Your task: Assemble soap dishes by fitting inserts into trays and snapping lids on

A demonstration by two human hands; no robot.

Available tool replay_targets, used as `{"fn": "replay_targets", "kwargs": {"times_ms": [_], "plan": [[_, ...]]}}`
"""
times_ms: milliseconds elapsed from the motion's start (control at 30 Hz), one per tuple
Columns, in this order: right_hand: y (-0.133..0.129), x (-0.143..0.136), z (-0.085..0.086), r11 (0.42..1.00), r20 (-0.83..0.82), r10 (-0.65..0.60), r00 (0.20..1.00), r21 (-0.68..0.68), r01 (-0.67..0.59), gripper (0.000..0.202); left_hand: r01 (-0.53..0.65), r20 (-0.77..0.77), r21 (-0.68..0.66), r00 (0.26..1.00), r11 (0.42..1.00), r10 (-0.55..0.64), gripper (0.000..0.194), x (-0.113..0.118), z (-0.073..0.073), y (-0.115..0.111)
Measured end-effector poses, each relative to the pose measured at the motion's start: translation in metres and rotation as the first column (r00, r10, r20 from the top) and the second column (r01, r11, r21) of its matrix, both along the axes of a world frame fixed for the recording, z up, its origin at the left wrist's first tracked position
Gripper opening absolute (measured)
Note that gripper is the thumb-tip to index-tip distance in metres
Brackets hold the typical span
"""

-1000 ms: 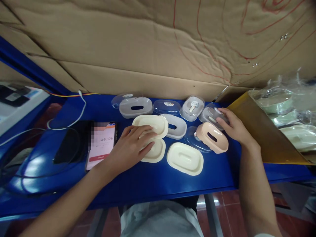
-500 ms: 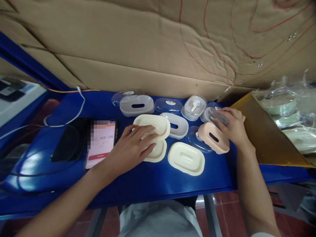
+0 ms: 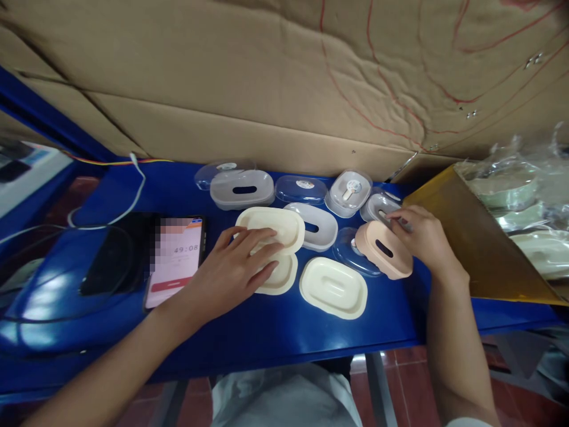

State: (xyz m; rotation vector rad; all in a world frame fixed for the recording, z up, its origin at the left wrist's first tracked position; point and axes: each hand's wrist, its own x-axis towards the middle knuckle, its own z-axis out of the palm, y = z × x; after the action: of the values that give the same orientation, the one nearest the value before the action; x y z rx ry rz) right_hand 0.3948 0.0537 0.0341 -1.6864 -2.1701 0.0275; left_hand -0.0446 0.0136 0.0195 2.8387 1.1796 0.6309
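My left hand [image 3: 240, 267] rests with fingers spread on a cream tray [image 3: 288, 224], which overlaps a second cream tray [image 3: 282, 277]. Over at the right, my right hand [image 3: 420, 234] has its fingers bent at the edge of a grey slotted piece [image 3: 377, 204]; what its fingertips hold, if anything, is hidden. Just below lies a peach slotted box [image 3: 382, 252], leaning on a clear lid [image 3: 349, 252]. A third cream tray [image 3: 333, 287] lies flat in front. Behind the trays is a grey slotted piece [image 3: 326, 225].
Along the back stand a grey slotted box [image 3: 242, 191], a clear lid [image 3: 300, 190] and a lidded grey box [image 3: 349, 193]. A phone [image 3: 175, 261] and cables lie left. An open carton [image 3: 444, 237] with plastic-wrapped pieces stands right.
My right hand has shifted slightly down and its fingers are more bent, uncovering more of the grey piece. My left hand stays on the cream tray.
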Motion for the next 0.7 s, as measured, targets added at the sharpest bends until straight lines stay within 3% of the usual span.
{"fn": "replay_targets", "kwargs": {"times_ms": [167, 333, 467, 700], "plan": [[-0.008, 0.006, 0.005, 0.981, -0.062, 0.035, 0.997, -0.188, -0.046, 0.033, 0.017, 0.0, 0.028, 1.0, 0.999, -0.017, 0.028, 0.001, 0.0, 0.001], [-0.014, 0.013, 0.009, 0.964, -0.088, 0.053, 0.995, -0.255, -0.074, 0.046, 0.027, -0.003, 0.034, 1.0, 0.999, -0.027, 0.027, 0.001, 0.001, 0.001], [-0.011, 0.012, 0.003, 0.962, -0.07, 0.071, 0.995, -0.259, -0.086, 0.049, 0.034, -0.017, 0.038, 0.999, 0.999, -0.033, 0.028, 0.001, 0.001, 0.001], [-0.005, 0.003, -0.004, 0.985, 0.012, 0.126, 0.992, -0.124, -0.124, 0.041, 0.02, -0.017, 0.013, 1.0, 1.0, -0.019, 0.029, 0.0, -0.001, 0.002]]}}
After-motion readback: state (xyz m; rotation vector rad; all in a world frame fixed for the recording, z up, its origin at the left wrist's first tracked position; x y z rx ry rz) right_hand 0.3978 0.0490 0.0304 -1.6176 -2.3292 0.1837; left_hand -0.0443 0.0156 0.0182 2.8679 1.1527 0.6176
